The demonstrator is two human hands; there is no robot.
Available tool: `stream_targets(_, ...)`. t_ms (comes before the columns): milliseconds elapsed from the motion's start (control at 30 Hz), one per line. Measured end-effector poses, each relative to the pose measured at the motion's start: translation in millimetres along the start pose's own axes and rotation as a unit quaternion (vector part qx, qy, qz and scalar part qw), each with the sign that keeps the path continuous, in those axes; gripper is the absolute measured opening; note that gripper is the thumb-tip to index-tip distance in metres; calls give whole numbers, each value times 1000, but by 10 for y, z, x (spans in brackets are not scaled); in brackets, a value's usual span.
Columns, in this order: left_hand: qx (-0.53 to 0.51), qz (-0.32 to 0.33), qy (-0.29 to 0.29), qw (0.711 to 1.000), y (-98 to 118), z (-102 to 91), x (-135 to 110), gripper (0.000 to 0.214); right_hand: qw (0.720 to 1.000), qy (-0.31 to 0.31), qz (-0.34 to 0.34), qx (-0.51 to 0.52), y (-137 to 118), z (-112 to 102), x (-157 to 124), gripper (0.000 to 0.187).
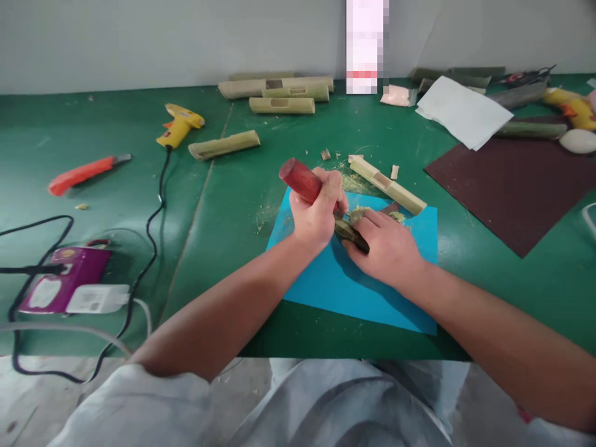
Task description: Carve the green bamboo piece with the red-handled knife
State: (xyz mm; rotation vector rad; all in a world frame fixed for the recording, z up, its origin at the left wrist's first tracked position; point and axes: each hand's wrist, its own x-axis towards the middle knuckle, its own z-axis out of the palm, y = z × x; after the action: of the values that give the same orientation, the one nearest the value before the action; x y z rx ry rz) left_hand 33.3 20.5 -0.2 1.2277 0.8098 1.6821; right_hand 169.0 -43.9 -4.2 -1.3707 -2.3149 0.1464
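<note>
My left hand (pixel 316 208) is wrapped round the thick red wooden handle (pixel 302 180) of a tool, tilted with its butt toward the upper left. Its working end is hidden behind my fingers. My right hand (pixel 386 245) is closed on a dark green bamboo piece (pixel 347 231), pressing it down on a blue sheet (pixel 326 279). The two hands are close together, the left one just above the bamboo's near end. Pale shavings (pixel 361 213) lie around my right fingers. Just beyond is a slim bamboo length (pixel 405 194) with a rectangular opening cut in it.
Several cut bamboo tubes (pixel 282 105) lie by the wall. To the left are a yellow glue gun (pixel 179 127), a red utility knife (pixel 84 177) and a purple power strip (pixel 79 273) with cables. White paper (pixel 460 112) overlaps a dark brown sheet (pixel 516 192) at right.
</note>
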Motion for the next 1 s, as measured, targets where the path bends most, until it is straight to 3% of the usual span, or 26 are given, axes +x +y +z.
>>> stream_targets(400, -32, -3, -67, 997, -4, -15, -22, 64, 1000, -2, 0, 6, 5, 0, -11, 15)
stream_targets(533, -59, 26, -37, 997, -25, -5, 16, 63, 1000, -2, 2, -10, -5, -9, -9, 14)
stream_targets(700, -13, -2, -4, 1000, -11, 23, 12, 52, 1000, -9, 11, -12, -28, -25, -1, 15)
stream_targets(1000, 19, 19, -22, 999, -3, 35, -21, 57, 1000, -9, 3, -2, -25, -11, -6, 14)
